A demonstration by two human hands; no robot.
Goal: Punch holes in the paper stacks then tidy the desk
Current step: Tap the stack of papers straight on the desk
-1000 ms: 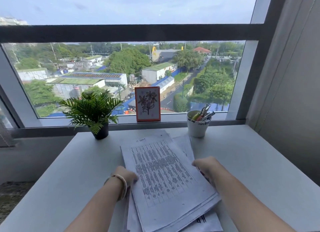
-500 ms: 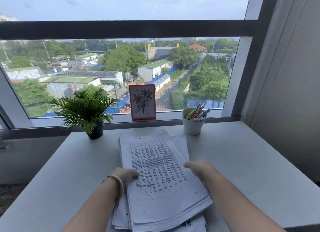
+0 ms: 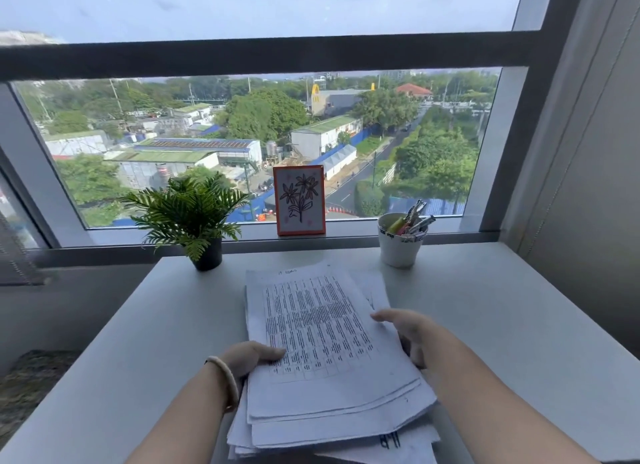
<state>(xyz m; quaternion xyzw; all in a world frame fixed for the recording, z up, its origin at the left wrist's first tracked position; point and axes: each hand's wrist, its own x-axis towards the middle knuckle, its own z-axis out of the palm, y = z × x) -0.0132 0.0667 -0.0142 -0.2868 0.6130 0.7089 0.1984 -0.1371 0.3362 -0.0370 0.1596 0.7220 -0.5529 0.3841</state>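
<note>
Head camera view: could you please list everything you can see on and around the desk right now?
paper stack: one loose pile, white with black print, desk centre, near edge
desk: one, white, under the window
potted plant: one, green in black pot, desk's far left
framed flower drawing: one, orange frame, on the window sill
pen cup: one, white, holding pens and clips, desk's far right
bracelet: one, pale, on the left wrist
left hand: grips the stack's left edge, thumb on top
right hand: holds the stack's right edge
</note>
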